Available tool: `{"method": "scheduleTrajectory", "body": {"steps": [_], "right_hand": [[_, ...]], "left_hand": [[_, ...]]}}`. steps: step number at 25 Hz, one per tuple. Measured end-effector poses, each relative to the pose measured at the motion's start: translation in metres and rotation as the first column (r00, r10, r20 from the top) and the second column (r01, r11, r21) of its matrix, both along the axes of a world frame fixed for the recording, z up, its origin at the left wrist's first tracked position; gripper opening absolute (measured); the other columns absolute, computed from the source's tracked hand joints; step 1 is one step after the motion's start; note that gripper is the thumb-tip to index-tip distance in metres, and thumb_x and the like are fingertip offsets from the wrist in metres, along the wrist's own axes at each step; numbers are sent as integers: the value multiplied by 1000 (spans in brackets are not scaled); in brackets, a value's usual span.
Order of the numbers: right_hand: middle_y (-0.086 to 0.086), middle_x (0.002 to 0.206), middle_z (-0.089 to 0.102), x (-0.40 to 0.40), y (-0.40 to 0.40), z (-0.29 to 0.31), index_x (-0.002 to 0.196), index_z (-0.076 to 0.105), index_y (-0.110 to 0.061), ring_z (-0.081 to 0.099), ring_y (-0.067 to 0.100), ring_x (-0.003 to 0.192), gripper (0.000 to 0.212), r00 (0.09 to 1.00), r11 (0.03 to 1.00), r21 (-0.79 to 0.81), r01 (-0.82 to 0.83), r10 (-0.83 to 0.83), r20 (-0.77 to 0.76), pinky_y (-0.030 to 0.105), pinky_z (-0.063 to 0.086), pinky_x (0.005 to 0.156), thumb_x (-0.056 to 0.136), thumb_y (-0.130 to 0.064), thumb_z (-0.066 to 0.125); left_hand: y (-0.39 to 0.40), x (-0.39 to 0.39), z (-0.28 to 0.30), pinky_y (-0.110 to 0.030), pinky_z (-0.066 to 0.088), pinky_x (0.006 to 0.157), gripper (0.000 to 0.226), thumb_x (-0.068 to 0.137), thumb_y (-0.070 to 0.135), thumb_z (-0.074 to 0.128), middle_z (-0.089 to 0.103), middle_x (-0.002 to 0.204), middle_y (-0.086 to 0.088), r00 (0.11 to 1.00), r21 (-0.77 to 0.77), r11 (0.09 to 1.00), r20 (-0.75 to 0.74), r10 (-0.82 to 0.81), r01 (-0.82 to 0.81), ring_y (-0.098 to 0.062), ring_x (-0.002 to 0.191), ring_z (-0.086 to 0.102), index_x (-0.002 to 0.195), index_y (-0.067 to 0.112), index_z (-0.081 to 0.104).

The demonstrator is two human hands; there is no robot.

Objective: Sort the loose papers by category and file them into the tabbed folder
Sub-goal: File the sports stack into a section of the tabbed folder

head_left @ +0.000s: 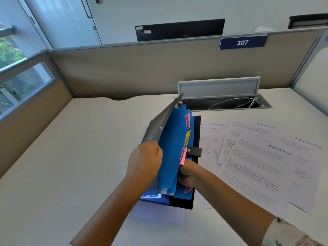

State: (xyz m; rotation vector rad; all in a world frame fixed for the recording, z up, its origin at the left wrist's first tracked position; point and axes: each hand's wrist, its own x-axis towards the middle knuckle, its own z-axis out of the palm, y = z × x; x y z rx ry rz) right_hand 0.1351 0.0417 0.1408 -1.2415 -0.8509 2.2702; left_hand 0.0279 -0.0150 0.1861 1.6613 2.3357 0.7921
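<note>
I am gripping the tabbed folder (174, 157) mid-desk, left hand (144, 161) clutching back dividers, right hand (189, 174) grasping tabs, seeking the section for loose papers (262, 162).

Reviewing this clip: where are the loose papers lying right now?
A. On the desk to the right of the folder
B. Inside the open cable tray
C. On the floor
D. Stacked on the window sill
A: the headed sheets lie spread on the desk, right of the tabbed folder.
</note>
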Motion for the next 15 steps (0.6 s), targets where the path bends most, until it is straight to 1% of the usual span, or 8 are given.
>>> {"method": "scheduleTrajectory", "body": {"steps": [2, 4, 6, 8, 9, 11, 13, 15], "right_hand": [[4, 53, 68, -2, -1, 1, 73, 59, -7, 64, 13, 48, 25, 1000, 1000, 4, -7, 7, -1, 20, 52, 46, 94, -8, 45], [8, 72, 70, 1, -1, 2, 83, 61, -6, 65, 17, 65, 20, 999, 1000, 13, 11, -10, -36, 25, 56, 59, 94, -5, 44], [11, 83, 68, 9, 1, 5, 94, 61, -4, 65, 18, 69, 18, 995, 1000, 9, -5, 5, -99, 29, 57, 70, 92, 0, 44], [12, 83, 70, 20, 4, 9, 99, 60, -2, 69, 19, 67, 18, 986, 999, -24, -40, 36, -160, 30, 59, 68, 91, 0, 45], [14, 85, 72, 27, 6, 11, 102, 60, -1, 71, 20, 72, 18, 980, 999, -36, -38, 30, -198, 29, 60, 67, 92, -2, 46], [16, 99, 71, 41, 11, 11, 109, 58, 0, 71, 24, 87, 21, 968, 999, -14, 29, -31, -248, 29, 59, 73, 92, -6, 46], [16, 109, 68, 56, 14, 4, 114, 56, -3, 67, 26, 99, 24, 973, 992, 73, 107, -89, -212, 31, 57, 81, 93, -7, 45], [14, 114, 66, 70, 14, -10, 116, 55, -7, 65, 27, 103, 25, 988, 976, 169, 135, -120, -96, 34, 54, 88, 92, -6, 47]], "left_hand": [[0, -4, 1, -24, 20, 45, 42, 91, 12, 39, 28, 49, 0, 1000, 13, 999, 3, 30, -30, -13, 45, 23, 52, 14, 24], [1, -9, 6, -26, 20, 45, 42, 90, 11, 40, 28, 48, 0, 997, 45, 997, 22, 69, -70, -13, 46, 24, 52, 13, 24], [2, -21, 15, -26, 20, 44, 43, 90, 11, 41, 30, 48, 0, 992, 89, 989, 18, 121, -122, -13, 45, 25, 51, 14, 25], [4, -35, 26, -26, 20, 43, 43, 91, 13, 41, 33, 48, 0, 987, 117, 981, -32, 157, -152, -13, 44, 29, 50, 15, 28], [5, -43, 31, -26, 20, 43, 42, 91, 14, 40, 34, 49, -1, 982, 129, 977, -63, 178, -169, -13, 44, 31, 50, 15, 29], [6, -59, 40, -26, 20, 43, 40, 90, 13, 40, 36, 51, -3, 966, 149, 965, -107, 234, -217, -16, 46, 35, 51, 14, 31], [6, -77, 43, -25, 20, 43, 39, 89, 13, 40, 38, 52, -3, 944, 148, 950, -145, 296, -275, -18, 47, 37, 51, 15, 32], [5, -98, 40, -26, 22, 45, 37, 89, 11, 40, 39, 54, -5, 922, 133, 938, -184, 341, -321, -19, 48, 37, 52, 14, 34]]}}
